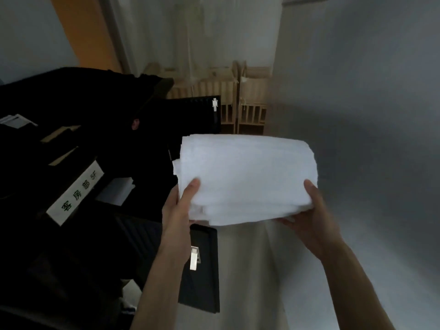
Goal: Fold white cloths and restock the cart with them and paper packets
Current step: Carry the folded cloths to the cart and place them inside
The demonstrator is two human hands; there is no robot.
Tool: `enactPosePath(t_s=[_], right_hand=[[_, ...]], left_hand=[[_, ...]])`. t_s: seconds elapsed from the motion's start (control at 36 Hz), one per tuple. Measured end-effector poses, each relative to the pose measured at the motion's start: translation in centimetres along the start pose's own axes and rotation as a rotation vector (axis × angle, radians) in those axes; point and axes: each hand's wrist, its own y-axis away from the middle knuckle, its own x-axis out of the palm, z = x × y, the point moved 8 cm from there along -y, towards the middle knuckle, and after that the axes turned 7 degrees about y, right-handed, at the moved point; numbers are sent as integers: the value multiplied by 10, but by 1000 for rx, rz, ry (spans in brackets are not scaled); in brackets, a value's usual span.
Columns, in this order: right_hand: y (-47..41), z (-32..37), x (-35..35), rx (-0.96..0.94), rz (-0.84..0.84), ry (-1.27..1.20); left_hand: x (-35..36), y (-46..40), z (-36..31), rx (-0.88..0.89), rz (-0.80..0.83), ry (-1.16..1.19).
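A stack of folded white cloths hangs in mid-air at the centre of the view, held between both hands. My left hand grips its near left corner, thumb on top and fingers hidden beneath. My right hand grips the near right corner the same way. The dark cart stands to the left, with a white label on its front. White sheets or packets lie in a compartment behind the label, and another pale stack sits at the cart's far left.
Two open black cart doors flank the cloths: one behind them, one with a metal latch below my left wrist. Wooden cribs stand against the far wall. Pale floor spreads to the right.
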Motion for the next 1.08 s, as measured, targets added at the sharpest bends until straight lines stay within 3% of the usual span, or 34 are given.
enactPosePath(t_s=[0.31,0.53,0.81,1.08], right_hand=[[-184,-1,-7,178,131,-16],[-285,-45,19,343,180,39],[-395,-89,96,431,380,186],[-439,-156,181,590,581,348]], left_hand=[[22,-107,22,-60,-232,-15],[-12,-179,47,-98,-432,9],[-74,-246,64,-72,-670,93],[-139,-232,85,-50,-1052,215]])
